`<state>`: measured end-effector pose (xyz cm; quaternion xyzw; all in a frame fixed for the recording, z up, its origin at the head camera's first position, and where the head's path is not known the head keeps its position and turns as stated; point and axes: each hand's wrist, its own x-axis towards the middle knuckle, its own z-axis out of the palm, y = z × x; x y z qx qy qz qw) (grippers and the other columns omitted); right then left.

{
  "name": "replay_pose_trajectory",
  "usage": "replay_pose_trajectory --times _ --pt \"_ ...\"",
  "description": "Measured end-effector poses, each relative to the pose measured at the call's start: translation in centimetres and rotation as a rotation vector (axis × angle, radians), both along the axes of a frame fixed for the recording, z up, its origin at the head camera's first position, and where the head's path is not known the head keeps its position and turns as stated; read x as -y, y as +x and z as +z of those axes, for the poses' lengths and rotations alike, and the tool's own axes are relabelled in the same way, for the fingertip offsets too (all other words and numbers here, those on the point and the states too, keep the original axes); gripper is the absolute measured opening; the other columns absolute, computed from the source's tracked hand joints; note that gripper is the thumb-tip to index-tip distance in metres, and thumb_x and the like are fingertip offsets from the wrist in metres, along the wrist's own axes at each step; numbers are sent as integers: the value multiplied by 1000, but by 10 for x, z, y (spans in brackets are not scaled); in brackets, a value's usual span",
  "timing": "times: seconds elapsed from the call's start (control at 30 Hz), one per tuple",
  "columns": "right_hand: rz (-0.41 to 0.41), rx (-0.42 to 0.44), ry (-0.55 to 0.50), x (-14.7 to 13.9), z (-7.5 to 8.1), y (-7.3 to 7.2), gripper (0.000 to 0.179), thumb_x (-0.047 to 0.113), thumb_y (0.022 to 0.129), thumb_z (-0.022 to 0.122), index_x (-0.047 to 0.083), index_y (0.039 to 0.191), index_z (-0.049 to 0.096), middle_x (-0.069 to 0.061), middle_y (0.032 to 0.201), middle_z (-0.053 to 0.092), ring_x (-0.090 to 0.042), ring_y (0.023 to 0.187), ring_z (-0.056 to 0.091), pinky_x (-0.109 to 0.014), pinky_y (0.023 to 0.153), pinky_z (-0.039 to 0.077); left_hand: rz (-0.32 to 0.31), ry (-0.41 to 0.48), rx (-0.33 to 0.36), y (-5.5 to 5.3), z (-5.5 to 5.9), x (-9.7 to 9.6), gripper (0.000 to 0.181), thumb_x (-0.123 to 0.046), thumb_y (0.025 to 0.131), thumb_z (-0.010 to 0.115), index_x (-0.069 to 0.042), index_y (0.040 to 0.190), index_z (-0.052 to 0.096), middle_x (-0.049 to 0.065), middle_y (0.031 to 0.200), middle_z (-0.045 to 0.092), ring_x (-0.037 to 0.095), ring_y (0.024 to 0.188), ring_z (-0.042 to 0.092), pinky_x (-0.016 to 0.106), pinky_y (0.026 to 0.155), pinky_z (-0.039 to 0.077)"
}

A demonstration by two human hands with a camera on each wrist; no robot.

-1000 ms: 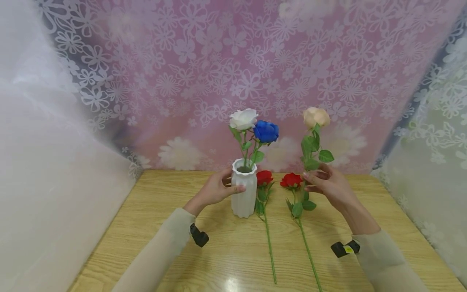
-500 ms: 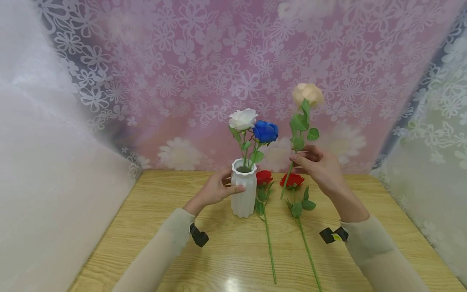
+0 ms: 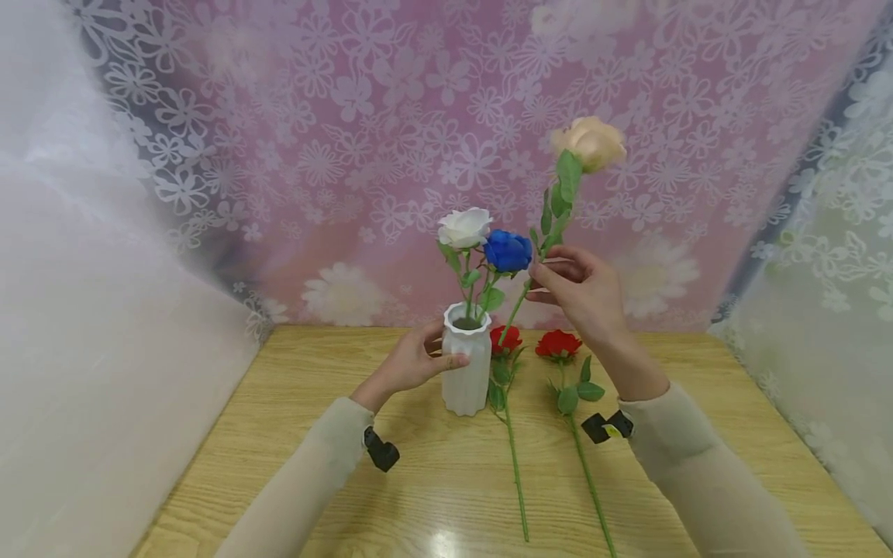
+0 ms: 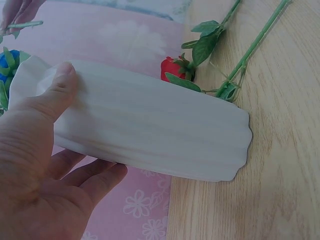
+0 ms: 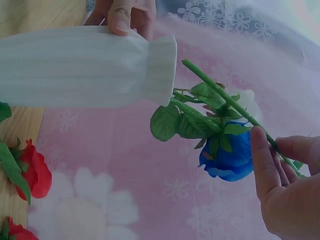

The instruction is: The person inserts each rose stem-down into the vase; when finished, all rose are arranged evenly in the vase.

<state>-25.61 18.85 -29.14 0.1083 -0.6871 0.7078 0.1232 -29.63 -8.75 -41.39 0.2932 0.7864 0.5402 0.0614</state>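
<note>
My left hand point(image 3: 412, 363) grips a white fluted vase point(image 3: 466, 380) that stands upright on the table, thumb across its front and fingers behind. A white rose point(image 3: 465, 228) and a blue rose point(image 3: 508, 251) stand in the vase. Raised to the right of it, my right hand point(image 3: 582, 298) pinches the green stem of a peach rose point(image 3: 591, 144). This rose leans, its bloom up to the right and its stem end down toward the vase's mouth. In the right wrist view the bare stem point(image 5: 220, 90) ends just off the scalloped rim point(image 5: 170, 70).
Two red roses lie on the wooden table point(image 3: 279, 465) right of the vase: one red rose point(image 3: 516, 465) close beside it, another red rose point(image 3: 559, 346) farther right. A pink flowered backdrop point(image 3: 391, 170) rises behind, and pale sheets point(image 3: 112, 349) flank both sides.
My right hand has lifted the peach rose up and left from above the right red rose, tilting its stem toward the vase. My left hand and the vase have stayed put.
</note>
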Motion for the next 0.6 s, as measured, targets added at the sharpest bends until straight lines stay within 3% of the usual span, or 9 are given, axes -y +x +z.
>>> replay_pose_trajectory --times 0.27,0.6 --pt "-18 -35 -100 15 2 -16 35 7 96 78 -5 123 60 -5 96 78 -20 84 77 -36 75 67 7 -2 -6 -4 -3 1 67 -22 96 81 -22 156 52 5 151 60 31 140 60 46 111 56" --pt "-56 -83 16 35 -2 -27 27 7 98 76 1 121 63 -5 95 77 -16 81 77 -36 76 67 -3 -2 -13 -1 -1 0 67 -21 96 81 -20 156 52 6 152 59 30 140 60 45 112 55"
